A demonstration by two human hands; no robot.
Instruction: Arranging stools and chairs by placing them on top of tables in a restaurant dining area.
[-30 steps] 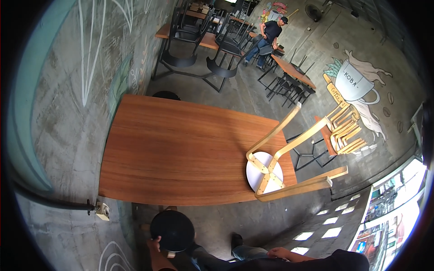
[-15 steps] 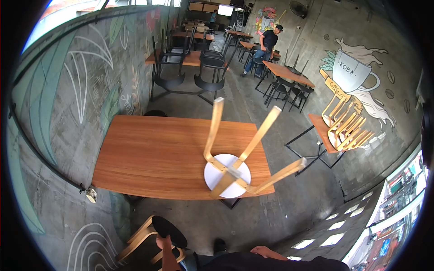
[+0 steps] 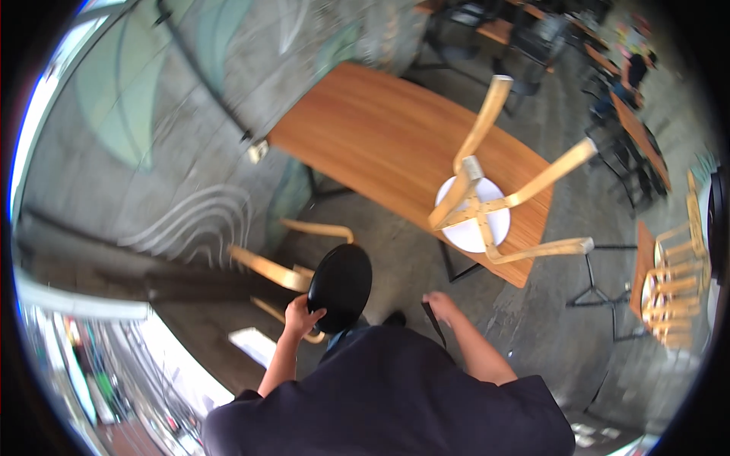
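My left hand [image 3: 302,317] grips the rim of a wooden stool's round black seat [image 3: 341,287], fingers behind and thumb over the edge. The stool is tipped on its side, its pale bent-wood legs [image 3: 270,267] pointing left towards the wall. My right hand [image 3: 443,308] is closed round a thin black strap [image 3: 434,325] in front of my body. Beyond it, a second stool stands upside down on the wooden table [image 3: 365,129], its white seat [image 3: 493,220] on the tabletop near the right end and its legs in the air.
At the right, several stacked wooden stools [image 3: 673,296] rest on a smaller table [image 3: 645,262]. Black chairs [image 3: 532,45] and more tables stand at the back. A person [image 3: 630,80] is at the far right. The painted wall [image 3: 175,144] runs along the left.
My view has swung left and down. My left hand has raised the black-seated stool and tipped its legs farther left. My right hand has come forward, with a black strap now visible in it.
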